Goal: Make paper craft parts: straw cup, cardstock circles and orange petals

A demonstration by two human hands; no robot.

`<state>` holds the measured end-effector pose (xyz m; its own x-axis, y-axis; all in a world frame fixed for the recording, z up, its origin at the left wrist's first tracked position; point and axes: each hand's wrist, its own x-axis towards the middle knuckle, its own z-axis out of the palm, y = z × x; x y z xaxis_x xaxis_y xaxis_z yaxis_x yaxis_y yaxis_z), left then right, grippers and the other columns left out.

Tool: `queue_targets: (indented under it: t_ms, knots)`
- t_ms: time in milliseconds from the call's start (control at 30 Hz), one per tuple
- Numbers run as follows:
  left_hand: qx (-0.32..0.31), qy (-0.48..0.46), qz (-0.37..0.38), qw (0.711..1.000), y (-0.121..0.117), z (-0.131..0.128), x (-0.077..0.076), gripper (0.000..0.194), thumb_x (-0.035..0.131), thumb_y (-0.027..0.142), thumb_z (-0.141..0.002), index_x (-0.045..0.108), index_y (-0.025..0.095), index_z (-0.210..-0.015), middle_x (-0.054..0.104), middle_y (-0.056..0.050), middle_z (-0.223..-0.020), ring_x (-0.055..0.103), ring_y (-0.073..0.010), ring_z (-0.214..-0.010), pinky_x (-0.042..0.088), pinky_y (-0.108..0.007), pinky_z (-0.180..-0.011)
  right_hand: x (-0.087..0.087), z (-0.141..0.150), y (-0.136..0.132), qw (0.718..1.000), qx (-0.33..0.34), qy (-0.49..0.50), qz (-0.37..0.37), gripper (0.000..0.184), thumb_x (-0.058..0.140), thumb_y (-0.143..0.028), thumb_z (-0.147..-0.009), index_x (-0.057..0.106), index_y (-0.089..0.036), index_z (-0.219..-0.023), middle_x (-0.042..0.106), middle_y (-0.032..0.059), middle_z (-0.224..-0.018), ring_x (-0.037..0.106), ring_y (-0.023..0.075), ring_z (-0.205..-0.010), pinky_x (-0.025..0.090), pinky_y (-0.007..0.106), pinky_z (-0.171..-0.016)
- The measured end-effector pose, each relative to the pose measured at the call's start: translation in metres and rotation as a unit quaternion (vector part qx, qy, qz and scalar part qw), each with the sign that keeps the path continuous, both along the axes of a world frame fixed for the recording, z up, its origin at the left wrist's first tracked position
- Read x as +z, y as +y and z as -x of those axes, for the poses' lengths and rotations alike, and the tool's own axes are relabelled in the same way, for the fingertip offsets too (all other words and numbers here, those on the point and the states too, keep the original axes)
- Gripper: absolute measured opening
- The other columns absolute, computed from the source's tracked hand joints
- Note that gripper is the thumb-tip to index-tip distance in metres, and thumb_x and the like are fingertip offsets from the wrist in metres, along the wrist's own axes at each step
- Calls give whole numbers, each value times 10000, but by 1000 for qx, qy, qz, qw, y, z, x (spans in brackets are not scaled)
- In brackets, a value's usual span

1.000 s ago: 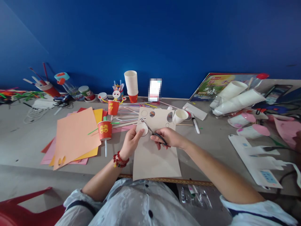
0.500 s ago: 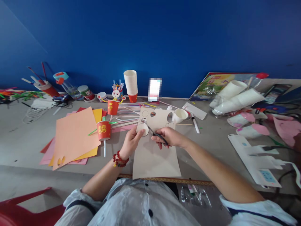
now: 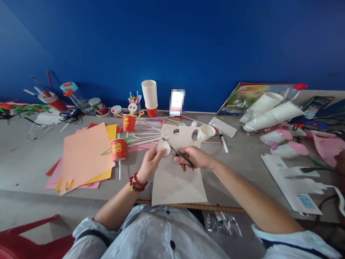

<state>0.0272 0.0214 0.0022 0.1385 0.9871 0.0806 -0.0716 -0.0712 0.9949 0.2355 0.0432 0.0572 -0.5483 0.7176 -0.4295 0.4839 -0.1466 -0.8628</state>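
Between the thumb and fingers of my left hand point(image 3: 151, 162) is a small white paper circle point(image 3: 164, 149), pinched at its lower left. My right hand point(image 3: 192, 157) is closed around the dark handles of a pair of scissors point(image 3: 172, 148). The blades lie at the circle's upper right edge. Under both hands rests a large pale sheet point(image 3: 179, 185) with round holes and drawn circles near its far end. A white paper cup point(image 3: 207, 133) lies tilted by the sheet's far right corner.
To the left are stacked coloured papers point(image 3: 86, 158), a red cup with straws point(image 3: 119, 149) and a rabbit-faced cup point(image 3: 129, 123). A tall stack of white cups point(image 3: 150, 94) stands at the back. On the right are a marker point(image 3: 224, 142) and a power strip point(image 3: 283, 183).
Almost nothing differs. The scissors and my right hand have shifted very slightly to the right, and the sheet's far end has moved a touch with them.
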Motion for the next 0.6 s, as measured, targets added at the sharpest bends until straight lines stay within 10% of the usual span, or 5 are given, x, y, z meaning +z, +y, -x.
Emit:
queue_targets:
  t_ms: [600]
  knots:
    - [10,7,-2,1000,0,1,-5,342,613,489,-887,693,168,-968,691,-42,-902,587,-195,-871,462,-268,-812,-5,-3,0,1000,8,-11,-28,409,676,-554,-805,576,-176,-685,647,-11,-536,453,66,-386,350,175,-353]
